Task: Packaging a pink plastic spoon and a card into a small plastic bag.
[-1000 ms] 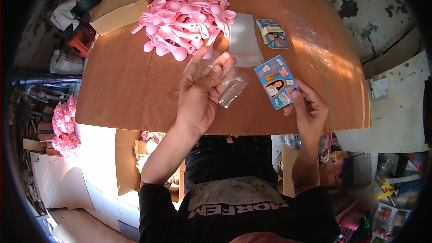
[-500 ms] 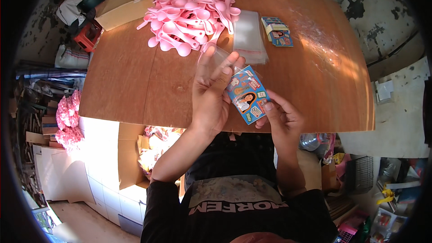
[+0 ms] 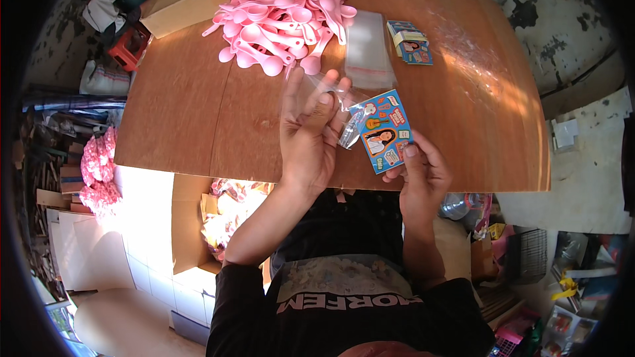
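Note:
My left hand (image 3: 309,135) grips a clear plastic bag (image 3: 350,124), its fingers raised and its thumb pressed over the film. In my right hand (image 3: 423,166) a blue printed card (image 3: 385,131) is pinched by its lower right corner. The card's left edge meets the mouth of the bag; whether it is inside cannot be told. Beyond my hands lies a heap of pink plastic measuring spoons (image 3: 281,23). Right of the heap is a stack of flat clear bags (image 3: 368,53), and farther right a banded stack of blue cards (image 3: 411,45).
A brown wooden table (image 3: 178,112) spans the view. At its far left stands a cardboard box (image 3: 188,0), with a red stool (image 3: 129,49) beside it. An open carton (image 3: 188,225) with wrapped items is below the front edge. Crumpled clear film (image 3: 473,73) lies at right.
The card has moved right and slightly up with my right hand, away from my left palm. More of the clear bag shows between the hands. My left hand has barely moved.

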`<state>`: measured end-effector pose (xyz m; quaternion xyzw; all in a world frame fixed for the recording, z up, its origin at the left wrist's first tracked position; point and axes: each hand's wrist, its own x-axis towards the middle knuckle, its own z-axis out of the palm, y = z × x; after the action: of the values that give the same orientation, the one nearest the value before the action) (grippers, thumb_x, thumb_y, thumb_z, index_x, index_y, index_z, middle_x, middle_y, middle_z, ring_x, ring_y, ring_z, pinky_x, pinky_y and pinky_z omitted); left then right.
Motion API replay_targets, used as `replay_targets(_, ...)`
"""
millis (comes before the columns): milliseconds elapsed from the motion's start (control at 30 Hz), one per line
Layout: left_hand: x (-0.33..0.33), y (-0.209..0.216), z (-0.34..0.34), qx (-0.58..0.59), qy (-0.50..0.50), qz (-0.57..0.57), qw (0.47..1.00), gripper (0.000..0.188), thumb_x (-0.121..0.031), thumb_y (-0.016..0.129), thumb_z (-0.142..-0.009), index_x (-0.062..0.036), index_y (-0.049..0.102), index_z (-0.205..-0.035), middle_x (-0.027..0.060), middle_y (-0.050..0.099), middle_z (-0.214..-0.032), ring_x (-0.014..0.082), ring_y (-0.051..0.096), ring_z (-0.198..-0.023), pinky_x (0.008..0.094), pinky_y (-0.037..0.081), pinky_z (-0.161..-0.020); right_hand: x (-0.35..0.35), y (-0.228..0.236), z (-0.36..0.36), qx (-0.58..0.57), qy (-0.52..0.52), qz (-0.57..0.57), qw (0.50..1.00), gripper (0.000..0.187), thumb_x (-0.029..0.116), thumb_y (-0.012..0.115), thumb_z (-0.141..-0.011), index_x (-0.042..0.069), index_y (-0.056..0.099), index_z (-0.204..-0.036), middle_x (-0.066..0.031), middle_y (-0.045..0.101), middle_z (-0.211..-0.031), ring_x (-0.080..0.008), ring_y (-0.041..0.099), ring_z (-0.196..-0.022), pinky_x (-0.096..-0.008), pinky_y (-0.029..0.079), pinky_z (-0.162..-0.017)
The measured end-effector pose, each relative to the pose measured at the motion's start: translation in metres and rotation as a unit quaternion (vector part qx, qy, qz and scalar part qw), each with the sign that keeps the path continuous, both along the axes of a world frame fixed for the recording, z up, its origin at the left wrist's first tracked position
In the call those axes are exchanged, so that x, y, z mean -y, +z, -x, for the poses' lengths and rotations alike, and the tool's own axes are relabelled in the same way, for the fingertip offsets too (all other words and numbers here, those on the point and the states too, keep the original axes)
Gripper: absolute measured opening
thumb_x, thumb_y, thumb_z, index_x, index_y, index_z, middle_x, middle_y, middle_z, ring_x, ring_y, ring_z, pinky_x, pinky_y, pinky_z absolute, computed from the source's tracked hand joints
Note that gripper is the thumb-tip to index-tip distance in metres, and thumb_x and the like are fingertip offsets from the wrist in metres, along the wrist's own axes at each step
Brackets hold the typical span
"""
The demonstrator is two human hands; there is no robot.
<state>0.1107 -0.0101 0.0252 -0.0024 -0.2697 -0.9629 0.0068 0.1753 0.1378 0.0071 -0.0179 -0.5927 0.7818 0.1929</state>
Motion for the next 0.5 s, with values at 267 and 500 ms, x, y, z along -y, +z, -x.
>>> replay_targets(267,-0.002,-0.003,-0.003,-0.031,-0.031,0.009,0.999,0.063,0.002,0.05,-0.093,-0.0123,0.019,-0.146,0.0222,0.048,-0.133,0.0308,0.052,-0.12,0.0399,0.052,-0.093,0.01,0.003,-0.003,0.062,0.069,-0.022,0.995,0.027,0.007,0.059,-0.092,-0.006,0.059,-0.116,-0.0092,0.065,-0.084,-0.0085,0.061,-0.061,-0.0209,0.052,-0.053)
replay_targets(500,-0.011,-0.003,-0.014,-0.058,-0.083,0.062,0.993,0.064,-0.001,0.055,-0.092,-0.0123,0.023,-0.145,0.0213,0.052,-0.127,0.0295,0.056,-0.115,0.0389,0.055,-0.087,0.011,0.004,0.008,-0.001,0.056,-0.068,0.996,0.029,0.003,0.059,-0.091,-0.007,0.056,-0.118,-0.0097,0.065,-0.083,-0.0084,0.061,-0.064,-0.02,0.05,-0.056)
